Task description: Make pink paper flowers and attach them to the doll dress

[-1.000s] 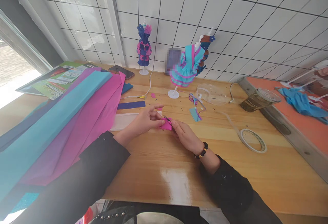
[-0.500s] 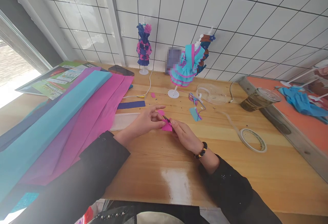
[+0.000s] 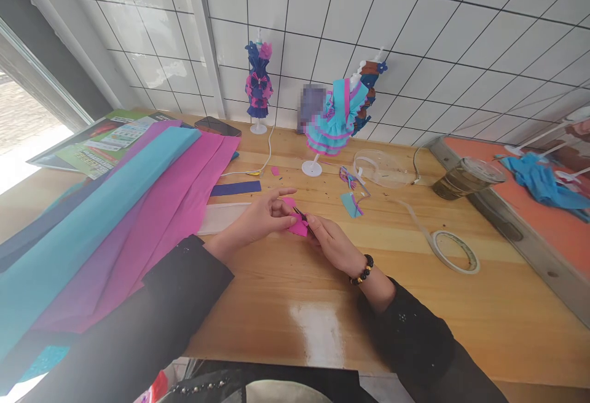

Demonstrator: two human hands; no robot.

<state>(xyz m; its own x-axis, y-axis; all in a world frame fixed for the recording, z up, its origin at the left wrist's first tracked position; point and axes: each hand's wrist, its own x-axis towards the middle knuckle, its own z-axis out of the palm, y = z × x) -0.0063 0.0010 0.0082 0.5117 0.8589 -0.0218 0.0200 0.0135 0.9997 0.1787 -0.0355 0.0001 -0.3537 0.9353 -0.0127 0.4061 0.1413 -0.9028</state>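
My left hand (image 3: 273,212) pinches a small piece of bright pink crepe paper (image 3: 300,227) between thumb and fingers. From the other side, my right hand (image 3: 328,237) is closed around small dark scissors (image 3: 299,212), whose pointed tips lie at the pink paper. The handles are hidden inside my right palm. Left of the paper, a pale strip (image 3: 216,219) lies partly under my left hand. Beyond it rests a dark blue strip (image 3: 236,188).
Folded crepe paper (image 3: 152,176) fills the left side. Small dress forms, one in navy and pink (image 3: 259,83) and one in turquoise (image 3: 338,120), stand by the tiled wall. Turquoise scraps (image 3: 351,204), a tape roll (image 3: 455,252) and a cup (image 3: 465,179) lie to the right.
The pink paper piece has shifted and turned slightly at the scissors' tips. Both hands stay almost in the same place.
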